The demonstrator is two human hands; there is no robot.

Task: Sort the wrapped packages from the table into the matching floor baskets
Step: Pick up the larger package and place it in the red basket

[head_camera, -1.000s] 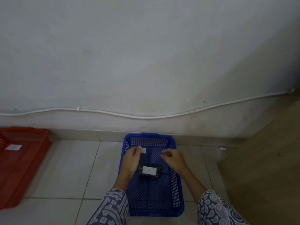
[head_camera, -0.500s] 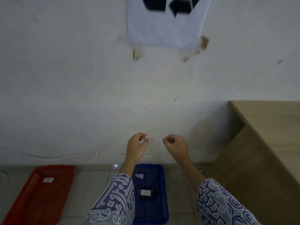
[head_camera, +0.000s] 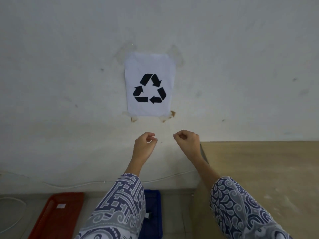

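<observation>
Both hands, left (head_camera: 144,145) and right (head_camera: 189,143), are raised before the wall, fingers loosely curled, holding nothing. One package (head_camera: 148,215) lies in the blue basket (head_camera: 152,204). It looks small and light; grip its long sides.

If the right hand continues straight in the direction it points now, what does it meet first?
Probably the bare wall. The right hand points forward, just left of the table edge, with nothing visible between; depth is unclear.
</observation>
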